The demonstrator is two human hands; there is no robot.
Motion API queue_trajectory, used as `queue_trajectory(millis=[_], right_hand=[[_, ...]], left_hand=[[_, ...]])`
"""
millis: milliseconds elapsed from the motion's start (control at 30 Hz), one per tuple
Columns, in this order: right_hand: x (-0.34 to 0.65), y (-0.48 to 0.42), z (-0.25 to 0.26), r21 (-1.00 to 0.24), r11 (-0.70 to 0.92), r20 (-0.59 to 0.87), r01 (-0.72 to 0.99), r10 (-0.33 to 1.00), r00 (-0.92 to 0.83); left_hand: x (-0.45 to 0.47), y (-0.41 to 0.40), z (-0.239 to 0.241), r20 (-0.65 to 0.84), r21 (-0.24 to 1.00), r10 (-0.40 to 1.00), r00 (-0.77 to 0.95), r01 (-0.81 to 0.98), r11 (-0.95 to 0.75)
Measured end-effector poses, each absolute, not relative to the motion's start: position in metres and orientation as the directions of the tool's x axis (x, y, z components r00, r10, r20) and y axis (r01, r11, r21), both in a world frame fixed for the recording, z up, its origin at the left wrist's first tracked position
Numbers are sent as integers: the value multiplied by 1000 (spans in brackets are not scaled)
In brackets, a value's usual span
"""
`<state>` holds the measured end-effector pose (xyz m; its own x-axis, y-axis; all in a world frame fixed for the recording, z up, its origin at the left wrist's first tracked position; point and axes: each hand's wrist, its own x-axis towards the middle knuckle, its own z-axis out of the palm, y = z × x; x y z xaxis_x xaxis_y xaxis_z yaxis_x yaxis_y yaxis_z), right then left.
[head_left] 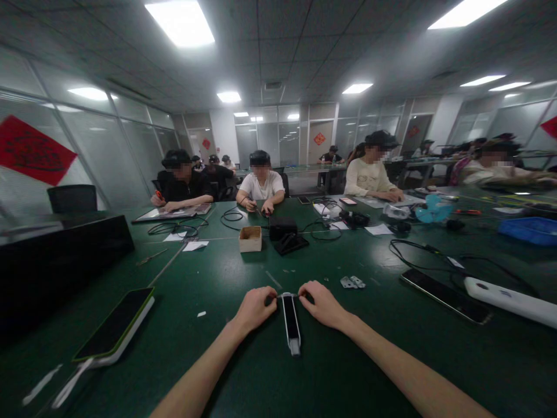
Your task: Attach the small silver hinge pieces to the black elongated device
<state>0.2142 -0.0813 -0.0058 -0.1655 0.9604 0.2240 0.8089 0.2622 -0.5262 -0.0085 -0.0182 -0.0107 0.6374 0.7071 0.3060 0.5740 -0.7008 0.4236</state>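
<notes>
A narrow black device with a white rim (290, 320) lies lengthwise on the green table (243, 371) just in front of me. My left hand (256, 306) is curled at its far left corner, fingertips pinched against the far end. My right hand (321, 303) mirrors it on the far right corner, fingers bent and pressed to the same end. Both forearms rest low over the table. Two small metal pieces (352, 283) lie just beyond my right hand.
A tablet in a green-edged case (115, 325) lies at left, a black phone (444, 295) and a white bar-shaped device (511, 300) at right. A small cardboard box (250, 238), black gear (287, 237) and cables sit mid-table. Several people work along the far side.
</notes>
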Motion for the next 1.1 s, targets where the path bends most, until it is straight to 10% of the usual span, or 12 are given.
queue_trajectory(millis=[1100], right_hand=[[219,-78,-9,-428,363,277,828,925,-262]], left_hand=[[-8,-15,-18,270,326,674,687,593,-736]])
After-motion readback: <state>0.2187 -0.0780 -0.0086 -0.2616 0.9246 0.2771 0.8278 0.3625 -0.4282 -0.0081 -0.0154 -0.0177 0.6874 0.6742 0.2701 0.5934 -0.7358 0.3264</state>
